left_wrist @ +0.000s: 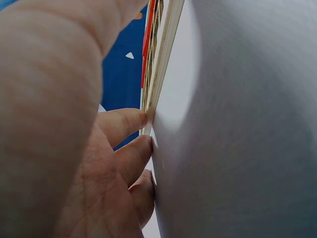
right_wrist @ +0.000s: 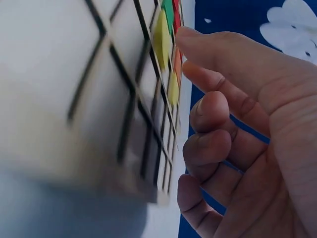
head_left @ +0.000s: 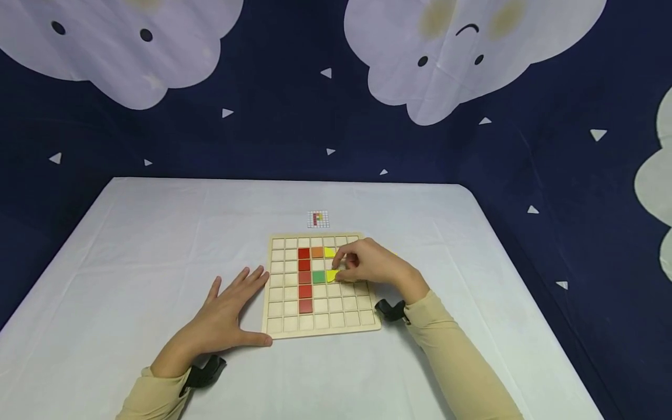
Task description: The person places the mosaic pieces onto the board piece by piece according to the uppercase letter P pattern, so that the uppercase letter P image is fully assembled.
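Note:
A square wooden grid board [head_left: 336, 320] lies on the table, holding a column of several red tiles [head_left: 305, 277]. To their right are an orange tile [head_left: 317, 252], a green tile [head_left: 318, 277] and two yellow tiles, an upper one [head_left: 329, 252] and a lower one [head_left: 331, 275]. My left hand [head_left: 226, 318] spreads along the board's left side, fingertips at its edge and thumb by the near corner. Over the board's right part, my right hand [head_left: 375, 262] has its thumb at the lower yellow tile. The right wrist view shows a gap between thumb and forefinger, with nothing held.
A small card [head_left: 318, 219] printed with a coloured grid pattern lies just beyond the board. White cloth covers the table [head_left: 157, 233]. Behind it hangs a dark blue backdrop [head_left: 283, 128] with clouds and small white triangles. Each wrist wears a black strap [head_left: 206, 372].

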Available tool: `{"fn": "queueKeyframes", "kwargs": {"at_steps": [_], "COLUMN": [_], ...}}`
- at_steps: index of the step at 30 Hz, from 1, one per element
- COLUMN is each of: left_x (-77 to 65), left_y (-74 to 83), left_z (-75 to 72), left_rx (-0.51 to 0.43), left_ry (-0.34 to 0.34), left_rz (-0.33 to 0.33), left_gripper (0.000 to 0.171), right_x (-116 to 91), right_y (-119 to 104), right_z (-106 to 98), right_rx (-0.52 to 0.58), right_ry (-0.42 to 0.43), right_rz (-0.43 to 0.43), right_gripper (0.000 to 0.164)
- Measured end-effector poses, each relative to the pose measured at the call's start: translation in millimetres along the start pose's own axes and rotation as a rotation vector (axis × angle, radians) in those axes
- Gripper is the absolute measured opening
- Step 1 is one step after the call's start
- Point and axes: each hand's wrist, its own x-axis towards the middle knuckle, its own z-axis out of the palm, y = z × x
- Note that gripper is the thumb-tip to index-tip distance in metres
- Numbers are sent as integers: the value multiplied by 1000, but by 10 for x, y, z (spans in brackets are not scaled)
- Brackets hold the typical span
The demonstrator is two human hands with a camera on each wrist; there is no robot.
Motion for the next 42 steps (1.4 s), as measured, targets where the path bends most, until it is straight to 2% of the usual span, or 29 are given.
{"fn": "queueKeyframes", "kwargs": {"at_steps": [9,14,20,26,42], "left_x": [-4,-15,-23,-13,-12], "left_y": [0,15,11,-1,-4], "left_z": [-3,-7,-5,2,-4], "left_rx": [-3,-10,-11,-12,-11], "left_ry": [0,5,12,15,11], "left_rz": [-2,5,12,13,16], "left_gripper": [130,130,130,129,130], "right_x": [-232,-363,-465,-533,-582], "right_y": [336,517,742,905,978], "right_z": [-265,-371,-422,-421,-404], "right_rx": [59,92,159,147,273], "right_ry": [146,199,209,221,200], "right_rz": [107,164,222,284,328], "right_gripper": [19,27,35,36,33]}}
